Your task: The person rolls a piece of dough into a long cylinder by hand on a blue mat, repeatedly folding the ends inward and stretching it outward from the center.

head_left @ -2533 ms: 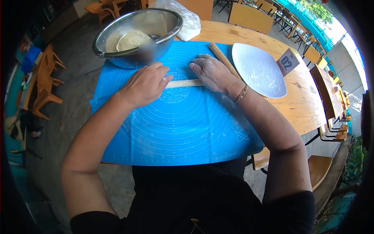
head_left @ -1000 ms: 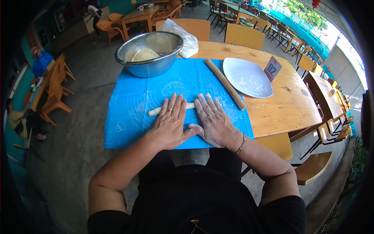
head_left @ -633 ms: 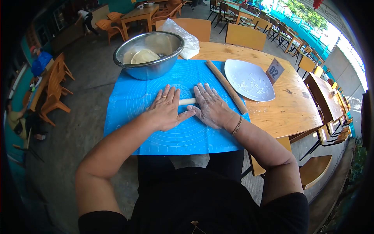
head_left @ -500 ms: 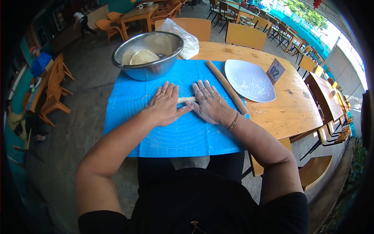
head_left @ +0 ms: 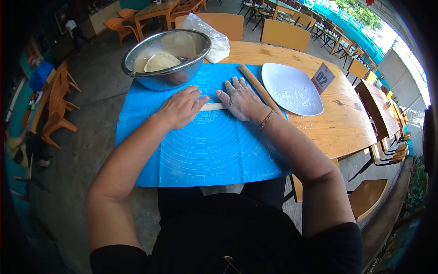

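A pale rope of dough (head_left: 213,107) lies crosswise on a blue silicone mat (head_left: 200,160) printed with circles. My left hand (head_left: 181,108) rests over the rope's left end, palm down, fingers slightly bent and thumb apart. On the right end lies my right hand (head_left: 241,99), flat and floury, with its fingers spread. Both ends of the rope are hidden beneath my hands. Just right of my right hand is a wooden rolling pin (head_left: 260,89). Beyond my left hand stands a steel bowl (head_left: 171,77) with a round of dough (head_left: 161,62) inside.
A white square plate (head_left: 292,91) dusted with flour sits on the wooden table (head_left: 337,132), by a number card (head_left: 322,77) marked 02. A plastic bag (head_left: 216,48) of white powder stands behind the bowl. Chairs surround the table; a person (head_left: 75,32) is at the far left.
Both hands have moved away from me with the dough rope under them. My left fingers are more bent, and my thumbs are farther apart. The view has shifted slightly.
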Demonstrator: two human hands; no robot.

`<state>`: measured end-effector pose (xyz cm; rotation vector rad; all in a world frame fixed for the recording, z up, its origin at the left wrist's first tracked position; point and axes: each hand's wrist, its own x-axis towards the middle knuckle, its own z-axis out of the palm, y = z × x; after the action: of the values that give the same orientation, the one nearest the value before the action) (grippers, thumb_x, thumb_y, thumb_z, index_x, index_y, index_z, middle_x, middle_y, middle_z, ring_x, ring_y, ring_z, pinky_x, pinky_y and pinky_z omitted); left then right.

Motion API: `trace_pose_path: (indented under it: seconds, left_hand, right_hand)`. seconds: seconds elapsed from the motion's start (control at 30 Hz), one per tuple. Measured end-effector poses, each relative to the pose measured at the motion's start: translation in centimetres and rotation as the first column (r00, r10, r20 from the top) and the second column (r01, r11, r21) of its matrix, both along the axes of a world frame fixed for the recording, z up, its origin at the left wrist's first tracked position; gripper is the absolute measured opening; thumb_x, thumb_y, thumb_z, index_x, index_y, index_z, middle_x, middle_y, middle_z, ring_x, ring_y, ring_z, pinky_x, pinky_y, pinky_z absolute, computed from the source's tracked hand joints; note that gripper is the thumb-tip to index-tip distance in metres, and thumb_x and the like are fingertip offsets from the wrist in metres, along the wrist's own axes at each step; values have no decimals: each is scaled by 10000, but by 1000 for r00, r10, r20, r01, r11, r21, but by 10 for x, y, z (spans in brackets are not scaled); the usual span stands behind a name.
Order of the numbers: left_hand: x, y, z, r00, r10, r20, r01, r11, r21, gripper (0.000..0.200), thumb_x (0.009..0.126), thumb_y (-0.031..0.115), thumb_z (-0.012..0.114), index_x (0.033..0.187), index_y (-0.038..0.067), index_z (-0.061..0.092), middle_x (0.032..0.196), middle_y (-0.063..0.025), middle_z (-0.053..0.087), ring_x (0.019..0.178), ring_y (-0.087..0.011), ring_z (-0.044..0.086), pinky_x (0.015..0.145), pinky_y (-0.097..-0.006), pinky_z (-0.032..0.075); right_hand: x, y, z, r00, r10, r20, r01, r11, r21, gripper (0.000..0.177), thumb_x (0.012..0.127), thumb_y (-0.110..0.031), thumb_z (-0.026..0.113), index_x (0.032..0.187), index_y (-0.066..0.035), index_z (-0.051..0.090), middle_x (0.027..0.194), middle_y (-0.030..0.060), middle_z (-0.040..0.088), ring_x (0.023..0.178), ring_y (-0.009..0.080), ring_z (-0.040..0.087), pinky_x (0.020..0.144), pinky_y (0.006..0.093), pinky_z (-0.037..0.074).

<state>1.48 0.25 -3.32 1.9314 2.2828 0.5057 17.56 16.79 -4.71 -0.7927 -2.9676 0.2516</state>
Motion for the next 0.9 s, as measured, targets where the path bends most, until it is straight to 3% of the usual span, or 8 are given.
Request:
trace_pose_path:
  seconds: [0.07,0.2,0.3,0.37,0.43,0.5,0.67,0.9]
  left_hand:
    - [-4,-3,11,962,59,266,-60,998,-5,656,1077,495,333,1346,-56,567,1439,-261,514,1394,-371,440,1170,-422,330]
    - [11,-11,35,863,133,488,-119,991,-59,693,1080,519,289,1388,-51,533,1478,-258,478,1404,-368,429,1179,-408,320]
    - [37,-5,28,897,70,437,-87,996,19,740,1076,544,256,1450,-63,453,1525,-265,416,1452,-366,362,1210,-413,270]
    - [46,6,1,993,-2,118,-6,997,72,763,1074,546,251,1499,-79,356,1555,-279,359,1497,-375,270,1235,-423,211]
    - [55,6,-7,998,-6,69,7,1000,-13,788,1068,553,259,1522,-91,281,1576,-291,308,1515,-394,211,1246,-456,162]
    - [66,-2,-12,987,-16,-161,-2,994,-107,824,1056,570,286,1521,-110,252,1580,-304,286,1508,-422,211,1244,-492,145]
    - [90,-44,-12,963,-160,-216,148,986,-71,900,1016,607,373,1490,-151,264,1560,-346,276,1490,-468,223,1237,-535,128]
    - [85,-62,-23,957,-175,-231,176,984,-15,1016,981,708,323,1525,-141,197,1601,-330,202,1529,-440,112,1252,-512,64]
  right_hand:
    - [8,-1,14,998,26,-59,-30,997,-77,724,1073,-542,226,1499,14,408,1565,318,307,1489,462,230,1240,483,190]
    - [23,7,30,965,103,-241,-146,975,-168,635,1092,-460,279,1419,42,489,1475,325,438,1433,467,340,1210,475,282]
    - [22,-3,18,958,127,-258,-146,988,-55,622,1087,-459,300,1367,47,528,1471,329,441,1430,476,341,1203,480,286]
    - [19,-7,-1,945,191,-268,-193,981,19,587,1078,-433,332,1353,50,522,1472,322,446,1431,469,349,1193,495,296]
    - [26,-29,-12,968,194,-157,-172,975,139,593,1060,-408,364,1416,56,463,1497,314,424,1438,460,352,1189,511,296]
    - [45,-45,-17,970,197,-142,-174,972,161,619,1045,-391,386,1459,68,411,1517,310,402,1442,453,354,1194,518,286]
    - [90,-82,-13,918,321,-232,-257,929,268,685,1029,-424,448,1463,102,389,1523,322,382,1451,448,337,1205,514,264]
    - [101,-93,-13,908,347,-235,-283,922,265,742,1018,-445,478,1483,117,337,1548,329,331,1466,457,300,1221,520,219]
